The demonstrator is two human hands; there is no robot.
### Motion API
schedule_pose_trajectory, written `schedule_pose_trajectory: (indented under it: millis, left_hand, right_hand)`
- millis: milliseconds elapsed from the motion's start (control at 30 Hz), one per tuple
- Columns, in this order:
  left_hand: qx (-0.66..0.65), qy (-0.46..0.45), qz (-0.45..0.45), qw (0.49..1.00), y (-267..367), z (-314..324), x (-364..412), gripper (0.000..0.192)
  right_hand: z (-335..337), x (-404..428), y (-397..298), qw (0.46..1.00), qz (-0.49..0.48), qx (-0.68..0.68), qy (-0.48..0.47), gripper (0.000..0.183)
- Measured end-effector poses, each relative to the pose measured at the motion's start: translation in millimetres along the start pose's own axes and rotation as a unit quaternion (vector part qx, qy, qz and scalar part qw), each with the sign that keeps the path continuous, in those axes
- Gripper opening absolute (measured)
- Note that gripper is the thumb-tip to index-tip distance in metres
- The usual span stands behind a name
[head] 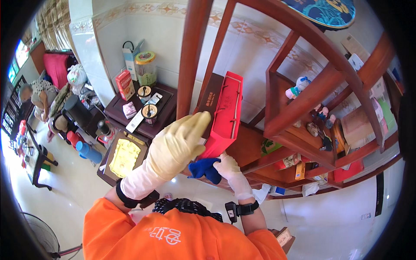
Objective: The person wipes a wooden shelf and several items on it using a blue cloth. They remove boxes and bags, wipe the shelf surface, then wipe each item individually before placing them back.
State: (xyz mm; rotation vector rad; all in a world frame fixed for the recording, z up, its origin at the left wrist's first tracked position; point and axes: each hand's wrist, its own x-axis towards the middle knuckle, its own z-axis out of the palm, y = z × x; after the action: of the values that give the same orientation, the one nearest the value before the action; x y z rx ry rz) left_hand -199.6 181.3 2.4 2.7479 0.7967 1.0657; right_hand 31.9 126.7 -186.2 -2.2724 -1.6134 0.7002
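My left hand (180,144), in a pale rubber glove, lies with fingers extended against a dark brown box (213,92) that bears gold writing. Whether its fingers grip the box is hidden. Beside that box, and touching it, stands a red gift bag (226,113) with cord handles, at the near end of a reddish wooden display shelf (245,148). My right hand (229,165), gloved too, is at the bag's lower end. A bunched blue cloth (204,170) hangs from its fingers, below the bag.
Wooden posts (193,58) and curved rails frame the shelf, which carries small figurines (321,112) and a plush toy (297,87). A dark side table (162,94) at left holds cups, cartons and a plastic jar (145,68). A seated person (42,97) is far left, near flasks (87,151).
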Motion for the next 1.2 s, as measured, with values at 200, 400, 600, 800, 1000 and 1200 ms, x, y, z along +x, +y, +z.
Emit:
schedule_pose_trajectory:
  millis: [200, 400, 600, 800, 1000, 1200]
  left_hand:
    - [0.068, -0.086, 0.056, 0.992, -13.0, 28.2, 22.2, 0.060]
    - [0.142, -0.184, -0.082, 0.969, -25.5, 69.9, 85.8, 0.046]
    - [0.148, -0.405, -0.264, 0.863, -16.4, 89.0, 139.2, 0.091]
    - [0.113, -0.405, -0.398, 0.815, -31.1, 105.6, 141.8, 0.101]
    - [0.093, -0.302, -0.349, 0.883, -31.0, 107.5, 125.8, 0.099]
    - [0.080, -0.240, -0.320, 0.913, -40.7, 105.1, 121.3, 0.095]
  right_hand:
    - [25.3, -2.2, 1.7, 0.998, -0.004, -0.025, -0.065, 0.080]
    - [39.7, -8.8, 6.5, 0.989, 0.063, 0.017, -0.132, 0.093]
    - [14.2, 1.3, 20.1, 0.994, 0.057, 0.061, -0.065, 0.090]
    - [-32.3, 20.7, 13.5, 0.997, -0.006, -0.047, -0.062, 0.068]
    - [-70.8, 69.0, -10.7, 0.994, -0.055, -0.090, 0.016, 0.046]
    - [-62.5, 83.3, -12.8, 0.982, -0.109, -0.139, 0.063, 0.052]
